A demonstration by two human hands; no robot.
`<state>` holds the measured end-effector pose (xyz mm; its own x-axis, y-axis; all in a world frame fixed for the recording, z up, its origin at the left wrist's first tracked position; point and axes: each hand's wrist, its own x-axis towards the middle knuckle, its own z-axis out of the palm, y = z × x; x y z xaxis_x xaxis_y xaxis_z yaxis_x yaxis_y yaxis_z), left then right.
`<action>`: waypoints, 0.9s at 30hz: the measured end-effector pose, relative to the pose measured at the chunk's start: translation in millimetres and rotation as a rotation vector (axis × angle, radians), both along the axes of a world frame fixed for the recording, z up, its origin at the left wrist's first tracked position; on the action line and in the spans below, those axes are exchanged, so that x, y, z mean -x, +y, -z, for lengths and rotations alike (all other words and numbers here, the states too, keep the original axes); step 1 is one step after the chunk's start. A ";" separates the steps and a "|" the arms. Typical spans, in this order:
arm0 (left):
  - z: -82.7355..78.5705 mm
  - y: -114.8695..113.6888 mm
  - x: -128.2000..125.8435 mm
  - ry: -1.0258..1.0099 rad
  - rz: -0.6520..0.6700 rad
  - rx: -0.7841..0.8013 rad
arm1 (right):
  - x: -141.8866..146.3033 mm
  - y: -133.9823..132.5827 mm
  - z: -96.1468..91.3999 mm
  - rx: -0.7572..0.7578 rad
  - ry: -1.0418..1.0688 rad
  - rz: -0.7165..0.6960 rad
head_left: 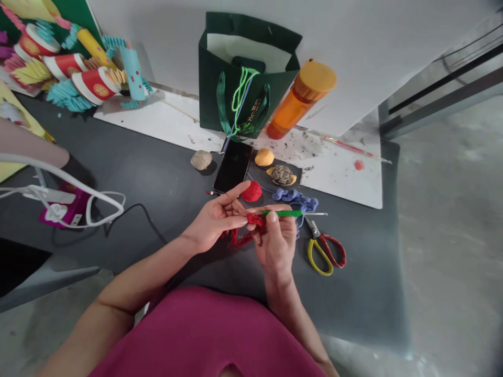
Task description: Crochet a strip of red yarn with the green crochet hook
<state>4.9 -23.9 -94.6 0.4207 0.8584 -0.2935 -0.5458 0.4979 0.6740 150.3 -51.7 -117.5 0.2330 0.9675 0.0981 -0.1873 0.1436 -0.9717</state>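
Over the near part of the dark grey table [365, 272], pinch red crochet work [256, 220] between the thumb and fingers of the left hand [216, 217], index finger raised. Grip a green-handled hook [286, 213] in the curled right hand [277, 243], pressing the thumb onto its handle, with the red work between both hands. Just right of that hand, see scissors [316, 233] with yellow and red handles. Beyond the hook, find a blue crocheted piece [296, 199]; beyond the left fingers, a red yarn ball [252, 191]. Farther off, see a grey-brown knotted piece [282, 175] with yellow tips, then a black phone [234, 165] between a beige ball [201, 159] and a yellow ball [264, 157]. At the back, see an orange bottle [291, 107] beside a dark green bag [210, 94], with light green yarn [237, 99] hanging down the bag's front.
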 end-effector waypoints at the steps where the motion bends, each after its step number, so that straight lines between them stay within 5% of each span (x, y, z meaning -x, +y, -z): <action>1: -0.1 -0.6 -0.6 0.018 -0.009 -0.032 | 3.1 -1.1 -0.6 0.004 0.009 0.017; 6: 1.9 -2.1 -2.5 0.064 -0.054 -0.091 | 8.7 -3.0 -2.7 -0.085 -0.026 0.070; 13: 0.5 -2.6 -6.7 -0.036 -0.162 0.079 | 4.5 -2.8 -3.5 -0.437 -0.514 0.179; 20: -1.6 -1.5 -5.7 -0.091 -0.070 0.192 | 7.7 -7.4 2.0 -0.137 -0.246 0.254; 27: 0.0 -0.4 -3.5 -0.065 -0.081 0.163 | 1.3 -10.9 3.5 -0.098 -0.317 0.307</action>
<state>8.4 -24.3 -94.6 0.3750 0.8336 -0.4056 -0.6282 0.5502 0.5502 149.1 -62.6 -121.0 0.4511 0.8411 0.2983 0.1831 0.2398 -0.9534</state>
